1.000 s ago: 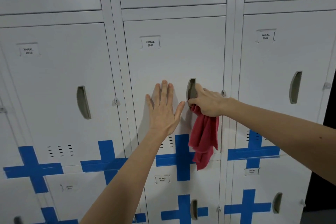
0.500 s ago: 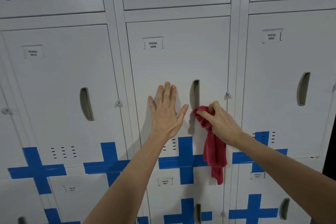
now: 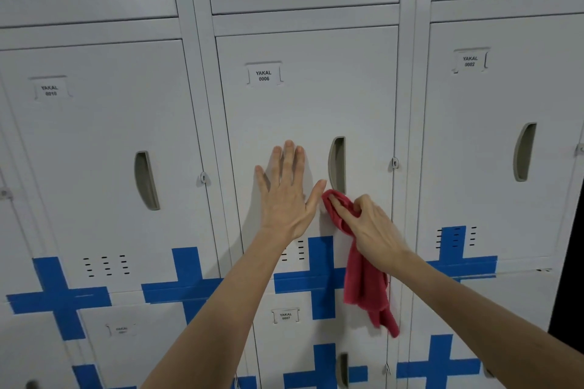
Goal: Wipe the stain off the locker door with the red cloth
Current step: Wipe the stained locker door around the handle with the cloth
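Since half a second ago, the right hand (image 3: pixel 371 229) has shifted slightly left and down across the door, carrying the cloth closer to the thumb of the other hand; a second ago it was up at the handle recess.

Head view, the only one supplied: the locker door (image 3: pixel 316 104), labelled 0006, is shut. The left hand (image 3: pixel 286 196) lies flat on it, fingers extended and spread, grasping nothing. I judge this a brace, holding the panel steady against the rubbing pressure. The right hand's fingers are curled around a bunched end of the red cloth (image 3: pixel 363 281), index finger pressing the wad onto the metal just below the handle recess (image 3: pixel 337 164). The remainder of the cloth hangs loose under the wrist, over the blue tape cross (image 3: pixel 320 278). Gripping only a small wad concentrates pressure at one spot, which suits a local mark.

No stain is discernible; if present, it is under the cloth or too faint to make out. Wiping appears to be under way, and completion cannot be confirmed. The dangling tail could snag the hasp (image 3: pixel 395 163) at the door edge.
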